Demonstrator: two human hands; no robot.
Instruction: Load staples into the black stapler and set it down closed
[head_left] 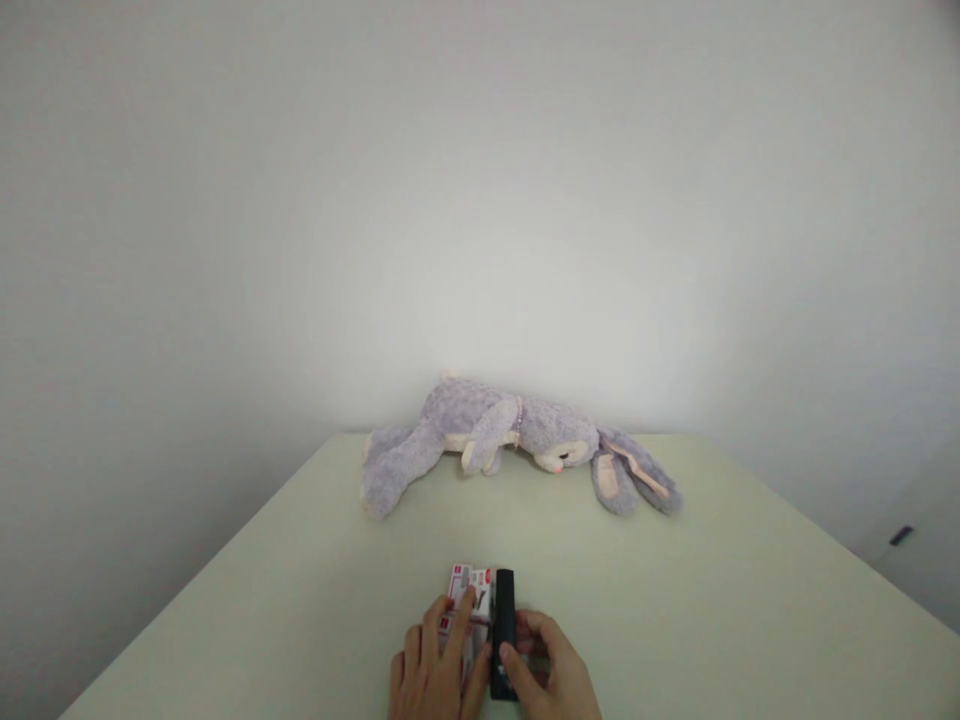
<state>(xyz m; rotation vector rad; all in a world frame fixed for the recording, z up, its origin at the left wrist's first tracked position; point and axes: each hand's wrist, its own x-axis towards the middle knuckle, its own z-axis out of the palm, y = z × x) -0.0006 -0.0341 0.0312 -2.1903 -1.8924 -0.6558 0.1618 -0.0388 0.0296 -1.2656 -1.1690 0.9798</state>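
Observation:
Near the front of the table, my left hand (435,665) lies over several small white-and-red boxes (481,597), which look like staple boxes. Its fingers are around and on top of them, with the thumb along their right side, and they cover much of the nearer boxes. Just to the right is a long black stapler (505,610), lying lengthwise away from me beside the boxes. My right hand (551,665) grips the stapler at its nearer half, thumb on top and bent fingers against its right side.
At the back of the pale green table (300,600), a grey plush rabbit (480,415) lies on its side against the white wall (480,220), ears to the right. A small dark object (901,535) shows beyond the table's right edge.

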